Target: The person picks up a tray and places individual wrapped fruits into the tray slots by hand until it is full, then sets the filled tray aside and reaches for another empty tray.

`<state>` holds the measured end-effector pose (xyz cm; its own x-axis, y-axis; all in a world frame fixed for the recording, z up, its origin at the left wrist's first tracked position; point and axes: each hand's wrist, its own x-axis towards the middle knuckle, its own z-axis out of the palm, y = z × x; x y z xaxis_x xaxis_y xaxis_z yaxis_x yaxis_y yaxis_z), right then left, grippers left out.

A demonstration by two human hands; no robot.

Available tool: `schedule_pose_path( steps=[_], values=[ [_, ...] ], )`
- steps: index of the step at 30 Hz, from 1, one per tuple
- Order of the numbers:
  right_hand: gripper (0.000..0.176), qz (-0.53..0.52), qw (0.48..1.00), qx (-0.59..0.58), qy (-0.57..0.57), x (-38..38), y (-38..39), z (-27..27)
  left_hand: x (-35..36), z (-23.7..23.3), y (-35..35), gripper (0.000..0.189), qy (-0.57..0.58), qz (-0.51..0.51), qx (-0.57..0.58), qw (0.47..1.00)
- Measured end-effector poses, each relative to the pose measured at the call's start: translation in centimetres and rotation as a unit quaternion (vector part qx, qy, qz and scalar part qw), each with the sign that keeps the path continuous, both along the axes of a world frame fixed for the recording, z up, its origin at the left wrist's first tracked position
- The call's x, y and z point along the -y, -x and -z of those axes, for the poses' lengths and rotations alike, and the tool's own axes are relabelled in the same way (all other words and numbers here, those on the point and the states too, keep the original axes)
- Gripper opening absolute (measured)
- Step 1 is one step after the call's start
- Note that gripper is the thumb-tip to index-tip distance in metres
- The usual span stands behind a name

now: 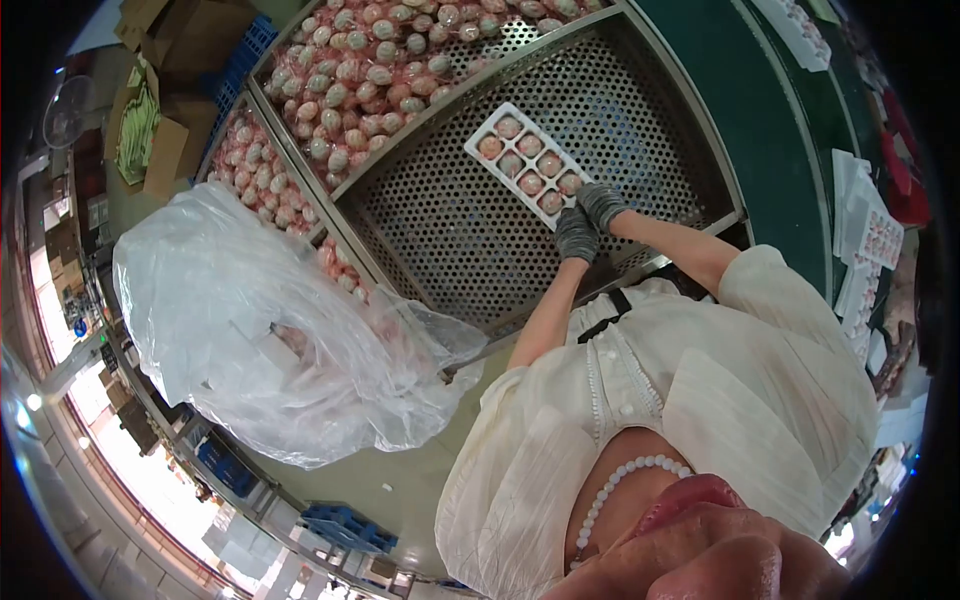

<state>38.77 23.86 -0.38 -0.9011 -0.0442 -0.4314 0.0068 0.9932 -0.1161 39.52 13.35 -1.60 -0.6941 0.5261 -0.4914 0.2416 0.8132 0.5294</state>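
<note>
A white compartment tray [480, 143] rests on the perforated metal bench [440, 240], with round pinkish items [531, 184] in clear wrap filling its cells. Both my hands wear grey knit gloves and are close together at the tray's near end. My left hand [576, 235] grips the near corner, its fingertips partly hidden. On the right long edge, my right hand [602, 206] is closed around the tray's side beside the last cells.
A metal bin [262, 82] beyond a divider holds many similar wrapped items [378, 75]. Clear plastic sheeting [250, 330] drapes at the left. A green conveyor belt [755, 130] runs along the right, with filled white trays [880, 240] past it. Cardboard boxes [180, 140] stand far left.
</note>
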Motion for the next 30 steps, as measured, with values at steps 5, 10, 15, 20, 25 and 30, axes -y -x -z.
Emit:
schedule_pose_path(
  steps=[5, 10, 15, 20, 25, 30],
  values=[
    [0.016, -0.052, 0.988, 0.101, 0.107, -3.6, 1.8, -1.8, 0.5, -2.1, 0.5, 0.032, -0.102, -0.075, -0.054, 0.99],
    [0.018, 0.246, 0.924, -0.163, 0.244, -11.0, 12.7, -6.7, 1.2, -1.1, 0.0, 0.028, -0.145, -0.059, -0.087, 0.984],
    [0.031, 0.25, 0.947, -0.195, -0.045, -20.3, 26.2, -3.0, 1.1, -0.7, -0.2, 0.025, -0.139, -0.103, -0.07, 0.982],
    [0.039, 0.279, 0.949, -0.1, -0.108, -20.2, 32.5, 0.0, 0.8, -1.9, 0.7, 0.027, -0.118, -0.086, -0.025, 0.989],
    [0.03, 0.31, 0.931, -0.143, -0.129, -21.7, 34.1, 3.9, 0.4, -3.1, 1.6, 0.031, -0.082, -0.086, 0.037, 0.992],
    [0.032, 0.261, 0.896, -0.305, 0.192, -24.7, 29.7, 2.6, 0.8, -2.4, 1.2, 0.031, -0.103, -0.087, -0.009, 0.991]
  ],
)
